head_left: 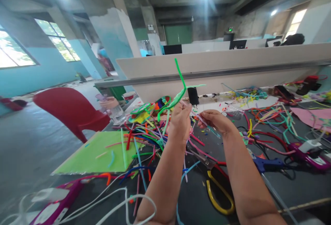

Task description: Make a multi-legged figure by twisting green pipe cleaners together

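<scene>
My left hand (180, 120) is closed on a twisted piece made of green pipe cleaners (178, 96), held above the cluttered table. One bright green stem of it points up, and a paler green strand sticks out to the right. A pale pink-purple pipe cleaner (197, 116) stretches between my two hands. Its right end is pinched between the thumb and fingers of my right hand (215, 120). Where this strand meets the green piece is hidden behind the left fingers. Loose pipe cleaners in many colours lie under both hands.
Scissors with yellow handles (219, 197) lie between my forearms. A blue glue gun (269, 164) is at right, near a purple power strip (314, 156). Another power strip (58, 202) with white cables sits front left. A green sheet (95, 152), a red chair (67, 109) and a white partition (219, 64) surround.
</scene>
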`<state>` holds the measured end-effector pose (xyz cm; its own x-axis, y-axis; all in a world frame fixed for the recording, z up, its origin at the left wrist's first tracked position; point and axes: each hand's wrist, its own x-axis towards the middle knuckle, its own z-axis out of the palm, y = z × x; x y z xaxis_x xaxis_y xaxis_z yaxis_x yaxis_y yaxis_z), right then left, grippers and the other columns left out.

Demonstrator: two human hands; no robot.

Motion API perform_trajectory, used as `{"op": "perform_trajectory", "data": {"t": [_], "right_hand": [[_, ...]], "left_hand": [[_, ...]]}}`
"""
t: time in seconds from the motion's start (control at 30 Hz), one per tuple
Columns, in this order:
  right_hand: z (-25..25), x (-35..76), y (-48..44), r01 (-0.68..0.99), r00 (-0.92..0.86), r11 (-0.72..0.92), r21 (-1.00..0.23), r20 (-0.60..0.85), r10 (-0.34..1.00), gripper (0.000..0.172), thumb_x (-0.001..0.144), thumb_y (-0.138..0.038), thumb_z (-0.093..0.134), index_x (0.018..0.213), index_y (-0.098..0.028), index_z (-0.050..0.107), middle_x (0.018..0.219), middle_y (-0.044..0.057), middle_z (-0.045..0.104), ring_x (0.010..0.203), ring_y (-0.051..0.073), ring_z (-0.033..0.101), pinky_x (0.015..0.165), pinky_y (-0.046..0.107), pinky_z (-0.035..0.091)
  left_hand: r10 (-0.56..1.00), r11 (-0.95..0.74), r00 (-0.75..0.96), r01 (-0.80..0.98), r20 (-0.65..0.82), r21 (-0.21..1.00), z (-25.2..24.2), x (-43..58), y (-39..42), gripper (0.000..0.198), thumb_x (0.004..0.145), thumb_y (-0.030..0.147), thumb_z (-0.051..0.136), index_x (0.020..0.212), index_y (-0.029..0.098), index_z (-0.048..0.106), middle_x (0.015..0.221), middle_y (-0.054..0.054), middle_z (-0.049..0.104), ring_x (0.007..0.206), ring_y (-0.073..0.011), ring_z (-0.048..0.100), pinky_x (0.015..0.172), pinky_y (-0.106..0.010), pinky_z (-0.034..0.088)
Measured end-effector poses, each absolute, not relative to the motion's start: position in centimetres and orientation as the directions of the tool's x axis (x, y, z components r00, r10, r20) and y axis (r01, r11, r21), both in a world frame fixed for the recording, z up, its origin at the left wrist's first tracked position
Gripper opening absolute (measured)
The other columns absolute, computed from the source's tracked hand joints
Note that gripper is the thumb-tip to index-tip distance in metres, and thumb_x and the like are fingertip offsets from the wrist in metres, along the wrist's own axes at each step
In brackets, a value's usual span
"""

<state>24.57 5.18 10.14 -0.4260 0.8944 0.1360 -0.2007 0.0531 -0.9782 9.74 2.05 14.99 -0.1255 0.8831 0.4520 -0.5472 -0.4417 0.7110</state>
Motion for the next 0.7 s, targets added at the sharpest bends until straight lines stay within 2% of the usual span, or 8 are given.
{"op": "perform_trajectory", "data": {"t": [0.03, 0.13, 0.2, 0.27, 0.37, 0.43, 0.57, 0.7], "right_hand": [[10.2, 25.0, 5.2, -0.231, -0.402, 0.057, -0.971, 0.149, 0.904, 0.033, 0.075, -0.046, 0.068, 0.084, -0.014, 0.067, 0.069, 0.006, 0.07, 0.058, 0.015, 0.065, 0.057, 0.026, 0.05], [10.5, 25.8, 5.3, -0.321, -0.344, 0.058, -0.945, 0.173, 0.923, 0.032, 0.073, -0.044, 0.07, 0.085, -0.014, 0.067, 0.068, 0.004, 0.069, 0.054, 0.013, 0.063, 0.054, 0.024, 0.049], [10.6, 26.1, 5.4, -0.38, -0.28, 0.068, -0.922, 0.185, 0.942, 0.032, 0.07, -0.043, 0.072, 0.084, -0.015, 0.068, 0.066, 0.003, 0.068, 0.052, 0.012, 0.061, 0.053, 0.024, 0.049], [10.6, 26.3, 5.7, -0.43, -0.181, 0.101, -0.897, 0.195, 0.964, 0.031, 0.067, -0.041, 0.075, 0.082, -0.016, 0.067, 0.064, 0.002, 0.067, 0.05, 0.011, 0.059, 0.051, 0.024, 0.05], [10.4, 27.0, 6.2, -0.494, -0.045, 0.141, -0.858, 0.188, 0.981, 0.027, 0.063, -0.035, 0.079, 0.079, -0.017, 0.067, 0.063, 0.001, 0.067, 0.05, 0.011, 0.059, 0.049, 0.022, 0.05], [10.3, 27.4, 6.5, -0.533, 0.029, 0.172, -0.829, 0.184, 0.982, 0.026, 0.062, -0.033, 0.079, 0.08, -0.018, 0.067, 0.062, 0.0, 0.067, 0.048, 0.01, 0.058, 0.049, 0.022, 0.051], [10.1, 27.4, 6.8, -0.598, 0.106, 0.217, -0.771, 0.192, 0.976, 0.027, 0.062, -0.03, 0.078, 0.082, -0.017, 0.065, 0.062, 0.0, 0.067, 0.047, 0.01, 0.059, 0.051, 0.024, 0.053], [10.2, 26.2, 6.8, -0.625, 0.121, 0.213, -0.751, 0.177, 0.977, 0.028, 0.06, -0.029, 0.079, 0.081, -0.016, 0.065, 0.06, -0.001, 0.066, 0.045, 0.009, 0.057, 0.047, 0.021, 0.05]], "left_hand": [[0.897, -0.406, -0.095, -0.558, 0.431, 0.724, 15.1, 10.3, 1.5, 0.007, 0.075, 0.011, 0.064, 0.076, 0.018, 0.061, 0.086, -0.003, 0.063, 0.096, -0.0139, 0.057, 0.094, -0.028, 0.043], [0.946, -0.269, -0.018, -0.604, 0.325, 0.75, 15.1, 11.6, 0.1, 0.023, 0.073, 0.009, 0.065, 0.093, 0.021, 0.064, 0.111, -0.005, 0.062, 0.118, -0.0158, 0.05, 0.099, -0.026, 0.04], [0.962, -0.219, -0.001, -0.607, 0.274, 0.764, 14.9, 12.0, -0.4, 0.033, 0.072, 0.008, 0.066, 0.1, 0.024, 0.063, 0.123, -0.005, 0.058, 0.126, -0.0164, 0.046, 0.099, -0.024, 0.039], [0.954, -0.266, -0.044, -0.577, 0.296, 0.772, 14.7, 12.1, -0.3, 0.038, 0.071, 0.009, 0.067, 0.106, 0.025, 0.062, 0.128, -0.004, 0.055, 0.125, -0.0163, 0.047, 0.097, -0.023, 0.04], [0.905, -0.424, -0.211, -0.515, 0.369, 0.745, 13.8, 11.7, 1.2, 0.035, 0.07, 0.013, 0.069, 0.104, 0.022, 0.062, 0.116, -0.004, 0.059, 0.105, -0.0132, 0.058, 0.084, -0.02, 0.045], [0.911, -0.411, -0.269, -0.537, 0.312, 0.737, 13.0, 11.6, 2.6, 0.031, 0.069, 0.016, 0.07, 0.098, 0.02, 0.061, 0.1, -0.002, 0.061, 0.085, -0.0096, 0.061, 0.072, -0.019, 0.046], [0.981, -0.191, -0.087, -0.599, 0.173, 0.777, 11.0, 12.2, 4.9, 0.034, 0.067, 0.021, 0.072, 0.099, 0.017, 0.06, 0.086, -0.001, 0.062, 0.072, -0.0094, 0.06, 0.066, -0.021, 0.046], [0.981, -0.183, -0.04, -0.523, 0.191, 0.832, 9.7, 13.2, 5.5, 0.038, 0.068, 0.028, 0.072, 0.103, 0.015, 0.063, 0.087, -0.003, 0.065, 0.073, -0.0099, 0.061, 0.066, -0.021, 0.045]]}}
